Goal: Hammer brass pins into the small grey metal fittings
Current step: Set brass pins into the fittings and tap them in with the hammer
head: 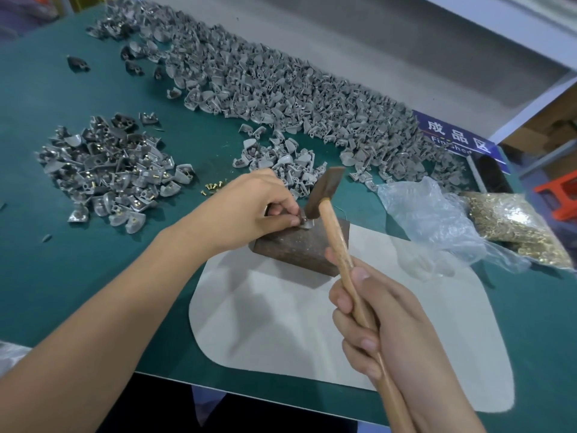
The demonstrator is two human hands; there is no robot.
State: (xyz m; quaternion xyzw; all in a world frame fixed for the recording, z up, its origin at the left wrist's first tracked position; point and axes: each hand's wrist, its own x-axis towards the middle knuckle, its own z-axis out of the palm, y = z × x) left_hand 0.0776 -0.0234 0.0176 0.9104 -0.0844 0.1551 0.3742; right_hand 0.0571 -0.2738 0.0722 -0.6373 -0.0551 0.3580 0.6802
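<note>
My left hand (253, 210) pinches a small grey metal fitting (306, 222) on top of a rusty brown metal block (299, 248). My right hand (384, 326) grips the wooden handle of a hammer (335, 232); its dark head (324, 190) rests low over the fitting. A few loose brass pins (214, 186) lie on the green table just beyond my left hand. A pile of fittings with brass pins in them (115, 170) sits at the left. A long heap of plain grey fittings (281, 95) runs across the back.
The block stands on a pale grey mat (312, 323) on the green table (46, 276). A clear plastic bag (437, 223) and a bag of brass pins (512, 226) lie at the right. A blue sign (459, 139) stands behind them. The table's front edge is near my arms.
</note>
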